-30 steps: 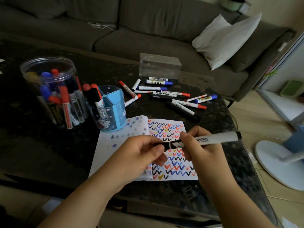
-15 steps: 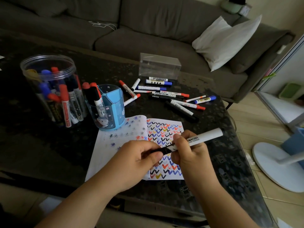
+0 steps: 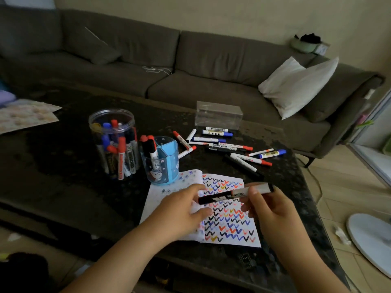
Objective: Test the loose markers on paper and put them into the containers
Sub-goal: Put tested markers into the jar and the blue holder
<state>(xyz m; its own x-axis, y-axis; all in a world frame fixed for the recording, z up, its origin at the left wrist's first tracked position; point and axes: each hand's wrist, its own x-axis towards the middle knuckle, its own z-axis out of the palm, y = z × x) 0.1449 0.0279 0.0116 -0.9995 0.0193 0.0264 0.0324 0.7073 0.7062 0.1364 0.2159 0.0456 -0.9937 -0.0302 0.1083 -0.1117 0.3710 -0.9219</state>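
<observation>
We held one marker (image 3: pixel 234 194) in our right hand (image 3: pixel 269 210), left hand (image 3: pixel 179 212) open; two containers (image 3: pixel 113 142) at ten o'clock, contents blurred.

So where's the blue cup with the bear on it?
In the head view, the blue cup stands left of centre on the dark table, right beside the clear jar full of markers and touching the top-left corner of the paper.

A long grey-brown sofa (image 3: pixel 190 66) runs behind my dark bench (image 3: pixel 53 166), with a white pillow (image 3: pixel 296 85) at its right end. The light is dim (the wall (image 3: pixel 232 15) looks pale), and light tiled floor (image 3: pixel 342 187) shows at right.
</observation>
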